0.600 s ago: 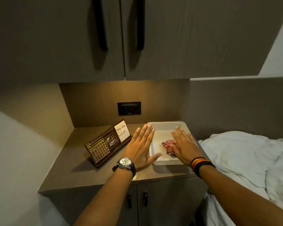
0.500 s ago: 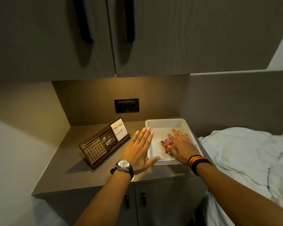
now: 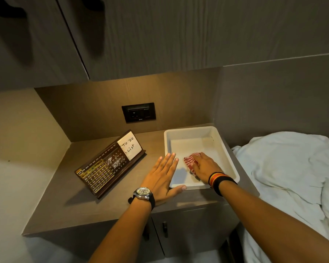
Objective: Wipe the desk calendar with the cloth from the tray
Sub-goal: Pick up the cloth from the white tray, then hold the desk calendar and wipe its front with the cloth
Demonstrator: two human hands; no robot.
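Brown worktop set in a recess: walls close it at the rear and left, cupboard doors hang above, and a bed with rumpled white sheets lies just beside its right edge. Bare surface remains along the front edge and in the left front corner. The white tray sits at the right side, its right wall near the worktop's right edge; the rear half of the tray is bare. The desk calendar stands tilted back at centre left, well apart from the front edge and near the tray; it is dark wood with gold date tiles and a white "To Do List" note at its right end. The left hand, wearing a watch, lies flat with fingers spread, released, across the tray's left rim, thumb against the near wall. The right hand is inside the tray, fingers curled over the red-and-white striped cloth, pressing on it; a closed grasp cannot be confirmed.
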